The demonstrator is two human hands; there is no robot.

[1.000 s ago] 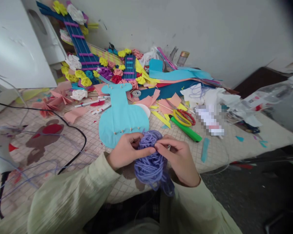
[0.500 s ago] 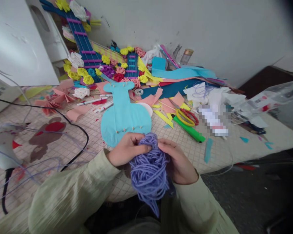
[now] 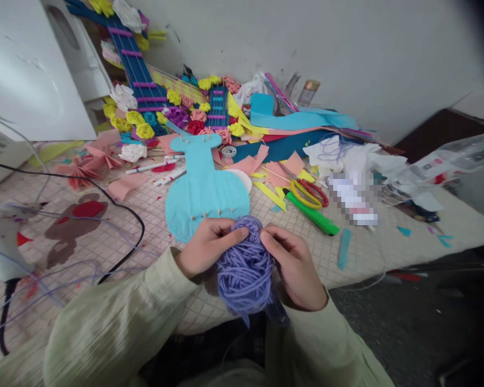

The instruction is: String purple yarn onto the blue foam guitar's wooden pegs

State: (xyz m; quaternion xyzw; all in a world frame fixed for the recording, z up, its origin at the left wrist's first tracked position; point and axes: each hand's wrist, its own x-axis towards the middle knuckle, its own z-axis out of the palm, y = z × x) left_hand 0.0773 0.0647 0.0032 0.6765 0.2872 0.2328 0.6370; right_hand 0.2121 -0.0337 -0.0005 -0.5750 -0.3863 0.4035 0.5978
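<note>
A loose bundle of purple yarn (image 3: 246,274) hangs between my hands over the table's front edge. My left hand (image 3: 210,242) is closed on its upper left side, thumb lying across the strands. On the upper right, my right hand (image 3: 292,263) pinches the yarn between thumb and fingers. Just beyond the hands lies a light-blue guitar-shaped cutout (image 3: 207,185), with small pegs along its lower part and at its head end. Part of its lower edge is hidden behind my left hand.
Scissors with yellow and red handles (image 3: 306,193) and a green cutter (image 3: 312,214) lie right of the cutout. A glue gun (image 3: 4,236) and black cable (image 3: 116,201) are at left. Decorated blue guitars (image 3: 139,70) lean at the back among paper scraps.
The yarn's lower end has drawn up and the bundle looks more compact. My right-hand fingers have shifted slightly on the strands. Both hands stay at nearly the same place.
</note>
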